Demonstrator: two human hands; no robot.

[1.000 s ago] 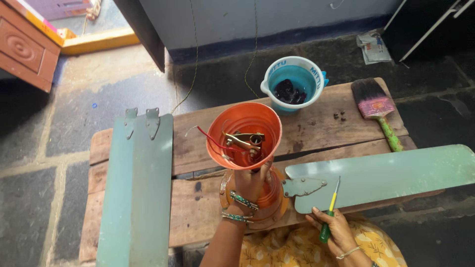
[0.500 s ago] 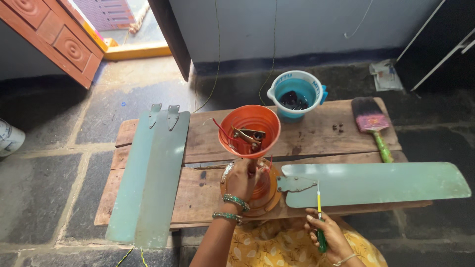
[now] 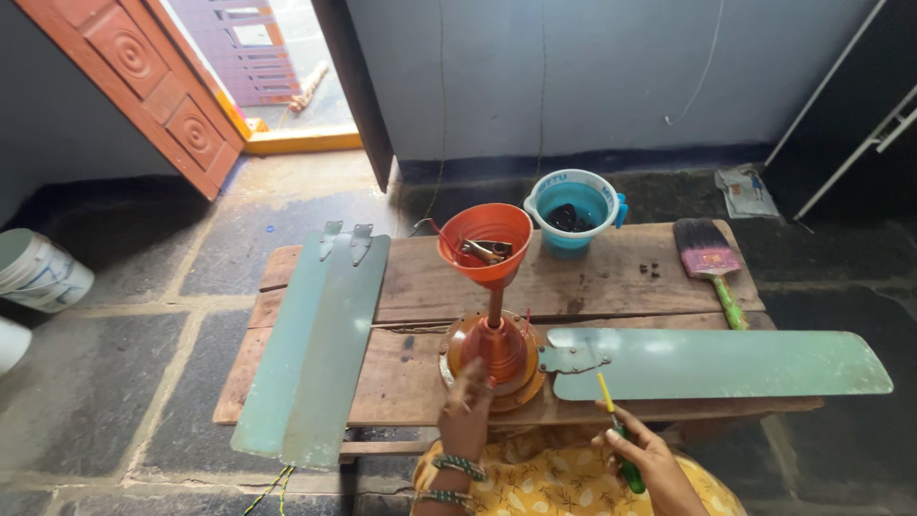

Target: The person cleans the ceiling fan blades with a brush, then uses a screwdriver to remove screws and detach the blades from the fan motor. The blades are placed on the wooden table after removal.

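Note:
An orange ceiling-fan motor (image 3: pixel 493 355) stands on a wooden bench (image 3: pixel 611 277), its rod rising to an orange canopy cup (image 3: pixel 484 239) that holds small metal parts. My left hand (image 3: pixel 466 409) rests against the motor's near side. A pale green fan blade (image 3: pixel 716 363) lies to the right, its bracket end against the motor. My right hand (image 3: pixel 642 457) grips a green-and-yellow screwdriver (image 3: pixel 618 441), its tip near the blade's near edge.
Two more green blades (image 3: pixel 315 344) lie across the bench's left end. A blue cup of dark bits (image 3: pixel 574 212) and a paintbrush (image 3: pixel 713 268) sit at the back. A white bucket (image 3: pixel 38 272) stands at the left, an orange door (image 3: pixel 143 91) beyond.
The view has pulled back and up, showing more floor and wall. My left hand has slid from the rod down to the motor's base. The screwdriver stays in my right hand.

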